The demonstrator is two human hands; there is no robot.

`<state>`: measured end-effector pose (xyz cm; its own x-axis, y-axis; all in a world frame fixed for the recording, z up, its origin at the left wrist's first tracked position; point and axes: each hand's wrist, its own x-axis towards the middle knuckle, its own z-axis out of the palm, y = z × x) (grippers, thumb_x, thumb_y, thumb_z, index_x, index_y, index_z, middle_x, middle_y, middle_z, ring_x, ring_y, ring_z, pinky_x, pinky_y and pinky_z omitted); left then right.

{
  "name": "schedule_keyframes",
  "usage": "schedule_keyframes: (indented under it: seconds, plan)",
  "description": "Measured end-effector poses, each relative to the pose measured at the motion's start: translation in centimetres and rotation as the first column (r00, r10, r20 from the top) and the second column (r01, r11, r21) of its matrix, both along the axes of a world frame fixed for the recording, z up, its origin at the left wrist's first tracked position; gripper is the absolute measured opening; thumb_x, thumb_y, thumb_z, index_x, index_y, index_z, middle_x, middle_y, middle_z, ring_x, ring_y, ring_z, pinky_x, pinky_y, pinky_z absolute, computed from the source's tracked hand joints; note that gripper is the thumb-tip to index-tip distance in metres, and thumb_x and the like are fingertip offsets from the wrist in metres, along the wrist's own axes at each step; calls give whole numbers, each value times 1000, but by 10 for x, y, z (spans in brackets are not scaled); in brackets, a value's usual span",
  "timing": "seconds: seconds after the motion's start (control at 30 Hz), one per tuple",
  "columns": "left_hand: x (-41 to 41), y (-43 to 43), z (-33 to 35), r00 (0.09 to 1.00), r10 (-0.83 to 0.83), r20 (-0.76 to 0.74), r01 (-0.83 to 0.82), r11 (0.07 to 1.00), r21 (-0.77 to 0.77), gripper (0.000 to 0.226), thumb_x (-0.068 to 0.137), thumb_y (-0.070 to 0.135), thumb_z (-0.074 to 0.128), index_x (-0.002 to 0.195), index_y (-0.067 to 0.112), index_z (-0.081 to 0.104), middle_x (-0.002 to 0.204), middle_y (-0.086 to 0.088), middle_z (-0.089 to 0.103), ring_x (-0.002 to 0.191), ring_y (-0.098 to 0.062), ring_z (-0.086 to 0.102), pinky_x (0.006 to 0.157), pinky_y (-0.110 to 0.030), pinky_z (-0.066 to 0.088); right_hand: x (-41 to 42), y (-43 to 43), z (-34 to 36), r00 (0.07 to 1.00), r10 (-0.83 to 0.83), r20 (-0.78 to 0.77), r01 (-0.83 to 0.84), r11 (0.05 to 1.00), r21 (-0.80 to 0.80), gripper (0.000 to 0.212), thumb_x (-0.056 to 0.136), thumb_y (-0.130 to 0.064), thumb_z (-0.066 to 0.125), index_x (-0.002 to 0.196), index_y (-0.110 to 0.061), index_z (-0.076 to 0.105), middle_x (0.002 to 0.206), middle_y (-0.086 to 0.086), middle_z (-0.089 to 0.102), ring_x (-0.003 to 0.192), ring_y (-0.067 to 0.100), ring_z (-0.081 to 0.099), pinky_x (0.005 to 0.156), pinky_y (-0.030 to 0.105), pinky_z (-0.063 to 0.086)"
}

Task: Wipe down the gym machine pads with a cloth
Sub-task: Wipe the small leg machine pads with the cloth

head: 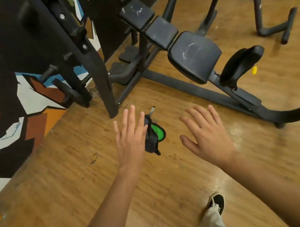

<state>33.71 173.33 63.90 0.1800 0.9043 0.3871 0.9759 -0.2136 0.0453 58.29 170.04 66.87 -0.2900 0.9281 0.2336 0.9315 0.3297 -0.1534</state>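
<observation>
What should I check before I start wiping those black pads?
1. Got the dark cloth: ok, it hangs from the left hand.
2. Is the right hand free: ok, open and empty.
3. Touching the seat pad: not ok, both hands are short of it.
4. Dirt spotted: ok, white smears show on the seat pad and the upper pad.
5. Cloth damp: cannot tell.

A single camera rides on the person's head, aimed forward and steeply down. The left hand (130,138) and right hand (206,133) sit close beneath it; the machine's pads (194,55) lie farther ahead.
</observation>
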Motion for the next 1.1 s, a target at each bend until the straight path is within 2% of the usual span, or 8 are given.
schedule_keyframes:
  seconds: [0.13, 0.33, 0.43, 0.57, 0.7, 0.87, 0.97, 1.1]
  plan:
    - [31, 84, 3, 999, 29, -34, -29, 999, -18, 46, 106, 31, 40, 149, 16, 50, 166, -10, 28, 153, -28, 25, 118, -59, 26, 25, 91, 5, 999, 35, 4, -35, 999, -25, 51, 99, -49, 54, 140, -19, 55, 149, 9, 49, 146, 33, 35, 124, 58, 17]
    - [56, 213, 10, 999, 41, 18, -41, 999, 3, 45, 104, 27, 50, 148, 16, 51, 165, -11, 30, 153, -28, 26, 120, -57, 22, 37, 225, 6, 998, 63, -23, -63, 998, -21, 51, 98, -47, 58, 140, -18, 56, 149, 9, 49, 147, 32, 35, 123, 58, 18]
    - [55, 291, 13, 999, 33, 32, -34, 999, 14, 44, 106, 30, 41, 148, 17, 51, 165, -10, 29, 154, -27, 23, 121, -55, 20, 31, 304, 3, 996, 80, -45, -79, 997, 11, 52, 96, -45, 62, 139, -17, 57, 150, 8, 49, 147, 32, 35, 124, 58, 19]
    - [50, 414, 12, 998, -40, 40, 40, 999, 3, 46, 103, 26, 53, 148, 17, 51, 165, -9, 29, 154, -26, 23, 121, -56, 22, 21, 418, -9, 995, -25, -95, 29, 999, 38, 52, 95, -43, 64, 140, -18, 57, 151, 6, 48, 147, 31, 35, 125, 55, 16]
    - [47, 523, 12, 992, -121, -23, 121, 992, 32, 49, 100, 22, 59, 148, 16, 51, 164, -9, 32, 153, -27, 26, 120, -57, 24, 11, 510, -26, 972, -129, -196, 141, 989, 45, 55, 92, -40, 71, 139, -16, 58, 148, 9, 51, 144, 33, 38, 122, 59, 23]
    - [43, 651, 11, 988, -133, -73, 135, 991, 17, 53, 97, 15, 66, 148, 15, 50, 164, -9, 30, 153, -27, 23, 121, -57, 20, 13, 606, -48, 950, -186, -249, 196, 980, 18, 52, 94, -43, 62, 140, -18, 57, 147, 7, 50, 144, 32, 37, 121, 58, 25]
    - [41, 734, 10, 981, -159, -112, 162, 987, 15, 50, 98, 16, 62, 147, 14, 50, 164, -10, 31, 153, -28, 23, 120, -57, 17, 20, 674, -64, 943, -201, -264, 206, 979, -10, 52, 95, -45, 56, 140, -19, 56, 147, 8, 50, 144, 33, 38, 122, 58, 23]
    - [39, 832, 14, 978, -128, -166, 131, 991, 8, 47, 103, 21, 48, 149, 13, 47, 164, -11, 29, 154, -28, 21, 120, -58, 17, 29, 774, -75, 944, -182, -276, 178, 983, -42, 50, 94, -43, 58, 137, -17, 57, 146, 11, 51, 143, 36, 39, 119, 62, 27]
